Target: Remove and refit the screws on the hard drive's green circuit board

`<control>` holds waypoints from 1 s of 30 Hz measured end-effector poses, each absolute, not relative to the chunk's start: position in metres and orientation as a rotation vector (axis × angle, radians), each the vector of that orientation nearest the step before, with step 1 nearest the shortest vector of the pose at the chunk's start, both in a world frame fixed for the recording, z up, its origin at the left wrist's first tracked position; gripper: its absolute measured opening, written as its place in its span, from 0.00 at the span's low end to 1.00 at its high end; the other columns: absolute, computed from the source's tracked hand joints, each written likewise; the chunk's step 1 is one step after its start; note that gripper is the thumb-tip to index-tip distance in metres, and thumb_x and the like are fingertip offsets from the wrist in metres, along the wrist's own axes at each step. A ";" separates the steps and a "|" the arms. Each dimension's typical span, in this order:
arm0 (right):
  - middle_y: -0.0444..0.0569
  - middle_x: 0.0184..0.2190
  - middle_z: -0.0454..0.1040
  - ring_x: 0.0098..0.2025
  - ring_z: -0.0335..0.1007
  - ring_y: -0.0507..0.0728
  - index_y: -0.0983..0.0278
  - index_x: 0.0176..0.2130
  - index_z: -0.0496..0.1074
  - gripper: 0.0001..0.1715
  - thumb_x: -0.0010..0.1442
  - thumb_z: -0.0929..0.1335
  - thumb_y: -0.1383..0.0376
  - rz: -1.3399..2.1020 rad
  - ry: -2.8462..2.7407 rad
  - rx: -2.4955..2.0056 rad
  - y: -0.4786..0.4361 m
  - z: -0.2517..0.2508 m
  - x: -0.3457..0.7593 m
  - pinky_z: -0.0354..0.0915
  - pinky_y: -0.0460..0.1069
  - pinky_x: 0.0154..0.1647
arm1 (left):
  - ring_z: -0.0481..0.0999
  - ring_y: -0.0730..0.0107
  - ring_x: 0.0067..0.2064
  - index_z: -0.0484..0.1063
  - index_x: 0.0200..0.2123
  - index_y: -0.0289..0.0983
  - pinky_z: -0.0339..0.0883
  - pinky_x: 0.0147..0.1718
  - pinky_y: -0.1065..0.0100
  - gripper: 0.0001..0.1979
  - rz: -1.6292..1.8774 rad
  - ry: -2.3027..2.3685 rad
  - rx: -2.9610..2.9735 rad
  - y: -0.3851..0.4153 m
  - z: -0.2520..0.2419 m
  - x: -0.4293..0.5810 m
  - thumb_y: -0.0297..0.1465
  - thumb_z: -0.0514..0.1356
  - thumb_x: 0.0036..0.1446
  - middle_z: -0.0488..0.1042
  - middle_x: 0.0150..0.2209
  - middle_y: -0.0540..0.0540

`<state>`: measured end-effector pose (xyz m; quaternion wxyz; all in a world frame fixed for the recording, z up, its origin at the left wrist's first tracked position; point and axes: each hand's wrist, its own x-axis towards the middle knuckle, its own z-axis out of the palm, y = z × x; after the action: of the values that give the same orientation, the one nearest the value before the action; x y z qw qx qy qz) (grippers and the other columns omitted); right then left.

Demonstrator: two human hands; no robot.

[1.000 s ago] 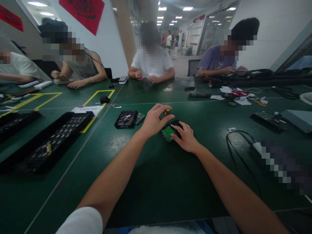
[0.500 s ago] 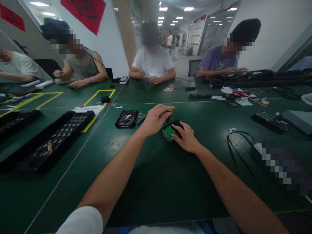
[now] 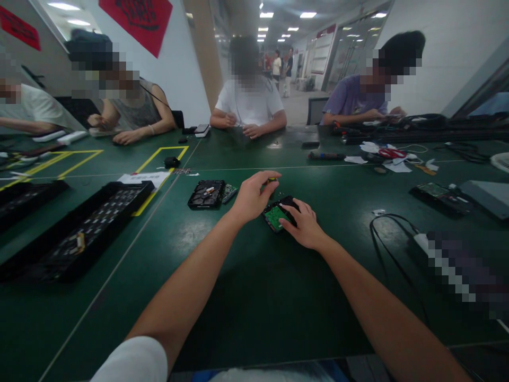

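My left hand (image 3: 254,196) is closed, with thumb and fingertips pinched around a small yellow tool (image 3: 273,179), mostly hidden by the fingers. Just below and to the right lies a hard drive (image 3: 274,216) with its green circuit board facing up. My right hand (image 3: 304,220) grips this drive, its thumb on the board and its fingers over the dark far side. Left of my left hand, a second black hard drive (image 3: 205,194) lies flat, with a loose circuit board (image 3: 229,193) beside it. Tiny bits, perhaps screws, lie beyond the gripped drive.
A long black tray (image 3: 99,228) is on the left, with a white paper (image 3: 145,179) behind it. To the right are another drive-like unit (image 3: 441,196), a grey box (image 3: 487,196) and a black cable (image 3: 392,265). Several people sit across the green table (image 3: 254,318).
The fingers of my left hand have curled in slightly, and the yellow tool has shifted a little left and up. My right hand and the drive have barely moved.
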<state>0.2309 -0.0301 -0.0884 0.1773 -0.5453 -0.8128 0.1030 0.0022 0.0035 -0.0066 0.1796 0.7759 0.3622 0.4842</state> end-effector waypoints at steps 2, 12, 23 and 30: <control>0.59 0.76 0.55 0.78 0.46 0.71 0.52 0.71 0.65 0.35 0.74 0.61 0.43 0.281 -2.302 -1.540 -0.030 -0.090 0.231 0.52 0.71 0.73 | 0.80 0.70 0.39 0.74 0.63 0.42 0.78 0.33 0.71 0.18 1.243 0.940 2.175 0.006 -0.008 -0.002 0.32 0.54 0.76 0.79 0.57 0.43; 0.61 0.76 0.54 0.78 0.46 0.72 0.55 0.72 0.65 0.37 0.73 0.62 0.43 0.295 -2.300 -1.547 -0.029 -0.090 0.231 0.52 0.71 0.73 | 0.79 0.64 0.48 0.74 0.64 0.40 0.77 0.50 0.60 0.21 1.319 1.079 2.345 0.006 -0.004 -0.006 0.30 0.63 0.70 0.80 0.50 0.43; 0.59 0.76 0.53 0.78 0.45 0.72 0.53 0.72 0.64 0.37 0.73 0.61 0.42 0.302 -2.310 -1.555 -0.028 -0.091 0.232 0.51 0.71 0.74 | 0.78 0.66 0.45 0.77 0.56 0.41 0.78 0.46 0.63 0.14 1.335 1.101 2.371 0.001 0.000 -0.003 0.30 0.64 0.69 0.78 0.52 0.43; 0.59 0.76 0.54 0.78 0.46 0.72 0.53 0.72 0.64 0.36 0.73 0.62 0.42 0.301 -2.300 -1.545 -0.028 -0.090 0.232 0.51 0.72 0.73 | 0.79 0.62 0.51 0.73 0.63 0.41 0.78 0.48 0.61 0.18 1.264 1.023 2.323 0.005 -0.004 -0.004 0.29 0.57 0.73 0.78 0.56 0.41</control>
<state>0.2321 -0.0284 -0.0901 0.1766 -0.5456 -0.8123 0.1062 -0.0045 0.0052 -0.0045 0.1524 0.8097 0.3566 0.4405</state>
